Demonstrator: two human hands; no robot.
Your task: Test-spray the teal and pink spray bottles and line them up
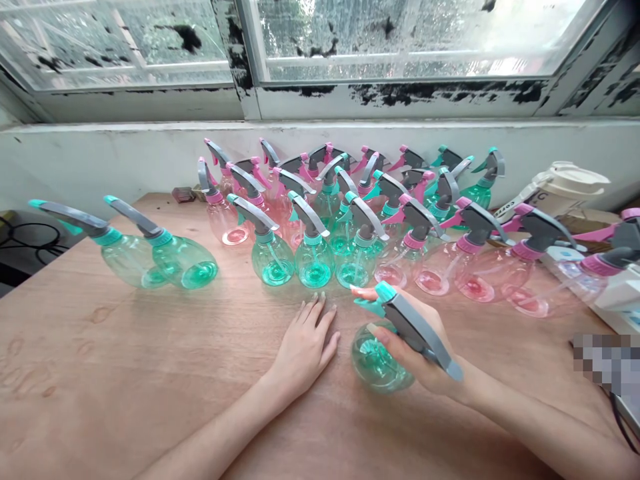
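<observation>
My right hand (425, 340) is wrapped round the neck of a green spray bottle (377, 367) with a grey and turquoise trigger head. That bottle is at the front of the table, just right of my left hand (305, 347). The left hand lies flat on the wood, fingers stretched forward, holding nothing. Beyond both hands stand several rows of spray bottles. A green spray bottle (315, 263) is in the front row, and a pink spray bottle (435, 267) stands further right in it. At the left, two green spray bottles (185, 260) stand apart from the rows.
The wooden table (125, 387) reaches to a white wall under a window (400, 40). A lidded cream cup (570, 187) stands at the back right. White boxes (620, 300) and a pixelated object (600, 363) lie along the right edge. Dark cables (35, 233) show beyond the left edge.
</observation>
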